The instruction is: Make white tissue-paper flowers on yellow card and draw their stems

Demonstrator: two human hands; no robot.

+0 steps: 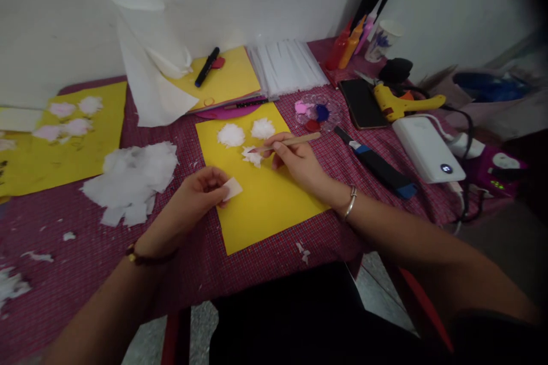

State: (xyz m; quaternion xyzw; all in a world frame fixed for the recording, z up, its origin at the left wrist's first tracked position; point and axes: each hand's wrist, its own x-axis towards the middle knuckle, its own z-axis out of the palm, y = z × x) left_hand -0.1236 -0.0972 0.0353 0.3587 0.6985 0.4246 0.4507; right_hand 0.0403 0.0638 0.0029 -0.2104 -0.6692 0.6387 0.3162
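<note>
Nearest, the left hand is closed in a pinch on a small paper piece, thumb and fingertips holding it just over the left edge of a yellow sheet that lies on the red checked cloth. Across the sheet the right hand grips a wooden stick like a pen – its tip rests at a ragged white tuft on the sheet's upper part. Just beyond that tuft sit two rounder white tufts side by side, near the sheet's far edge. Left of the sheet lies a loose pile of white tissue scraps. To the right, a blue and black cutter lies near a white power bank. Farther back are a clear paint palette, a yellow glue gun and a second yellow sheet bearing pinkish tufts – and, by the wall, a black marker, coloured bottles and a cup
</note>
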